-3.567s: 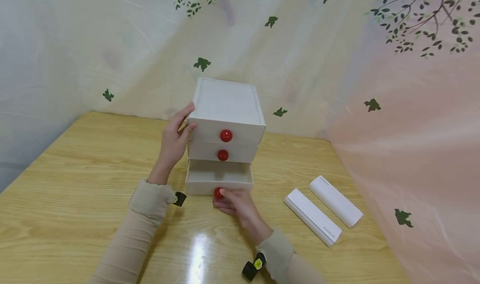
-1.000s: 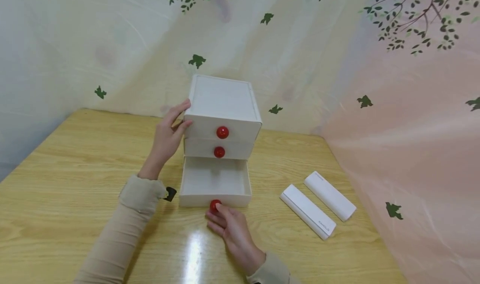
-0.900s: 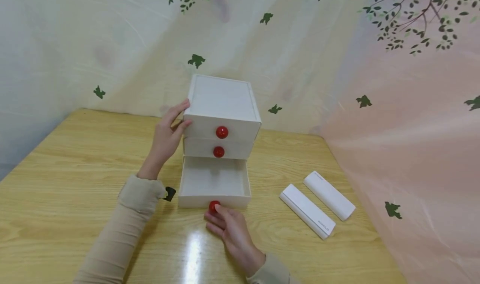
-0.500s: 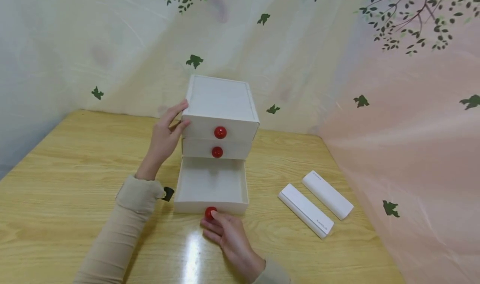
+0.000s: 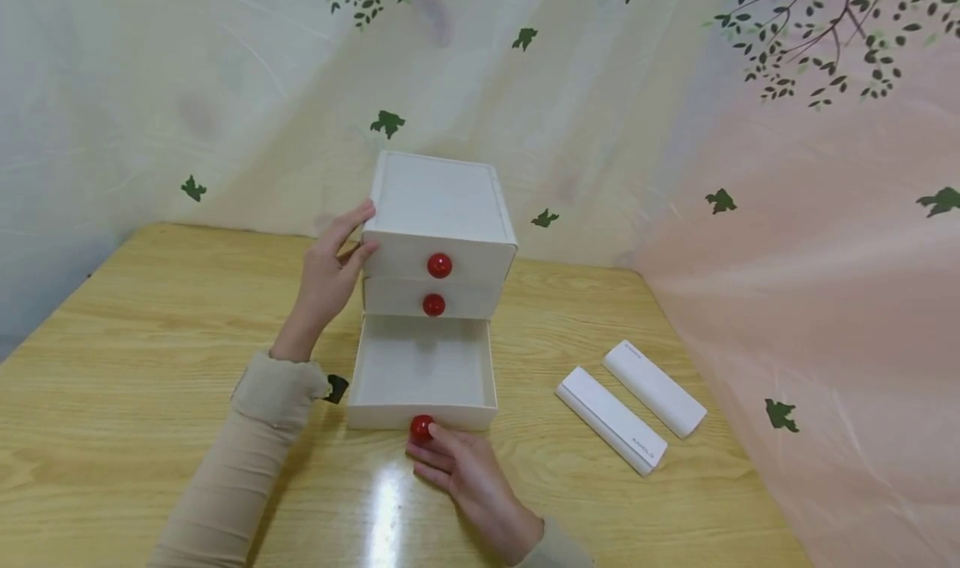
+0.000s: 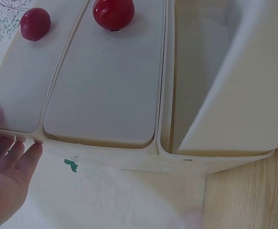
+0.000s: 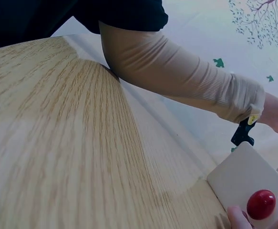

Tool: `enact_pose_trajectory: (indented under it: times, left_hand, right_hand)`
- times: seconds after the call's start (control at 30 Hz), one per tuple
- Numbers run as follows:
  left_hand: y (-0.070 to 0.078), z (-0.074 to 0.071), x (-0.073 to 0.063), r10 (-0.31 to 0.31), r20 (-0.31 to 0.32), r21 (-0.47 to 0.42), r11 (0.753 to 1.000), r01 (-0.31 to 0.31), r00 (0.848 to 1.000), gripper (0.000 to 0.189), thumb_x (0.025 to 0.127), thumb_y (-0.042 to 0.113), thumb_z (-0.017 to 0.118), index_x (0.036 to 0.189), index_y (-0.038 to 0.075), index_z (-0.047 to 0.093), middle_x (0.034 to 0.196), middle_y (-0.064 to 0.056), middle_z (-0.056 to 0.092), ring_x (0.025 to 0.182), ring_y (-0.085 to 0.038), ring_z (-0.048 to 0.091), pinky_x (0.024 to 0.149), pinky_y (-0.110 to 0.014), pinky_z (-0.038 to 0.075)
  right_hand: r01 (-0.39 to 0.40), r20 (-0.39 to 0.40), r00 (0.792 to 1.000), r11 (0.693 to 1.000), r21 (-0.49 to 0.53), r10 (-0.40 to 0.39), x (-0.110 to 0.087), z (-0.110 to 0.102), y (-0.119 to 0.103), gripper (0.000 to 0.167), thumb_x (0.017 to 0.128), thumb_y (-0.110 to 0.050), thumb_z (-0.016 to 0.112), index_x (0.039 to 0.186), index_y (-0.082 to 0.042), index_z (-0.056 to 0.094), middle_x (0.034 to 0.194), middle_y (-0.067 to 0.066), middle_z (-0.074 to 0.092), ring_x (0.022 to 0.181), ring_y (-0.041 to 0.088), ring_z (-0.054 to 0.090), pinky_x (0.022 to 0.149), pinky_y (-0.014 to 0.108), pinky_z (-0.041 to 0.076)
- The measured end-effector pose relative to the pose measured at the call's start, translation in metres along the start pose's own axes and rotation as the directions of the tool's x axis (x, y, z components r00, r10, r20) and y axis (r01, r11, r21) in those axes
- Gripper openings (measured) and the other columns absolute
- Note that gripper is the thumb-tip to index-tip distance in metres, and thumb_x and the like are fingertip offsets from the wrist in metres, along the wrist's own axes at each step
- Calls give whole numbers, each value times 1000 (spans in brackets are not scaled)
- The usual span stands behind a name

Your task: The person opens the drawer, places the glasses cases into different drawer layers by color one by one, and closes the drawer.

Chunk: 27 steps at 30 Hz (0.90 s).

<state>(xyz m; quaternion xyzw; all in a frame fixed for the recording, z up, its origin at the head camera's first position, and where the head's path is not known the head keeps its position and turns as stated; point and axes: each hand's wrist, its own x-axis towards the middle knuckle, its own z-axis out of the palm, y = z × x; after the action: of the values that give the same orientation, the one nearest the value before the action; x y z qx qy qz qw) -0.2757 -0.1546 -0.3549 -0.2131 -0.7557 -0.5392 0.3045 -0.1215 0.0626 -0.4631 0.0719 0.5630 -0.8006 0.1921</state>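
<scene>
A white three-drawer cabinet (image 5: 442, 197) with red ball knobs stands on the wooden table. Its bottom drawer (image 5: 423, 368) is pulled out, with nothing inside; the upper two drawers are closed. My left hand (image 5: 328, 272) rests on the cabinet's upper left corner, thumb on the front face and fingers along the side; the left wrist view shows these fingers (image 6: 12, 155) at the edge. My right hand (image 5: 476, 480) is at the bottom drawer's red knob (image 5: 422, 428). In the right wrist view, fingertips stand either side of that knob (image 7: 261, 204), with small gaps showing.
Two white oblong cases (image 5: 611, 421) lie side by side to the right of the cabinet, the nearer one with lettering. A leaf-printed curtain (image 5: 465, 77) hangs behind and to the right of the table (image 5: 187, 368).
The bottom drawer has come out toward me from partly to far open. My right hand, moving with its knob, has just loosened and shifted slightly right. My left hand has stayed on the corner.
</scene>
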Motion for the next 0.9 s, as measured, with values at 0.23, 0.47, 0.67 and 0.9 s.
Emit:
enact_pose_trajectory:
  times: [0.23, 0.47, 0.67, 0.9]
  left_hand:
    - [-1, 1, 0, 7, -7, -16, 1000, -7, 1000, 43, 92, 3, 60, 136, 3, 54, 146, -10, 50, 137, -25, 46, 95, -17, 47]
    - [0, 1, 0, -2, -4, -13, 1000, 2, 1000, 43, 93, 5, 60, 136, 3, 54, 146, -10, 50, 137, -25, 46, 96, -29, 48]
    - [0, 0, -1, -6, -2, -8, 1000, 6, 1000, 43, 93, 5, 60, 136, 4, 54, 146, -9, 50, 137, -24, 45, 96, -31, 48]
    - [-1, 0, -1, 2, -6, -2, 1000, -2, 1000, 44, 93, 5, 60, 136, 4, 54, 145, -9, 51, 137, -24, 46, 95, -21, 48]
  right_hand:
    - [-11, 11, 1000, 998, -58, 12, -9, -24, -11, 44, 96, -24, 60, 125, 9, 55, 114, 14, 69, 109, 22, 67, 95, 36, 54]
    - [-30, -17, 999, 993, -118, 28, -17, -53, -22, 51, 97, -28, 60, 127, 12, 52, 118, 16, 68, 110, 21, 66, 98, 36, 53]
    - [-11, -7, 1000, 956, -292, 10, -19, -74, -34, 48, 96, -25, 59, 124, 13, 53, 112, 17, 71, 101, 16, 70, 92, 32, 56]
    - [226, 110, 969, 611, -759, -221, -24, -96, -56, 34, 94, -18, 64, 116, 9, 62, 106, 20, 72, 95, 23, 71, 78, 23, 57]
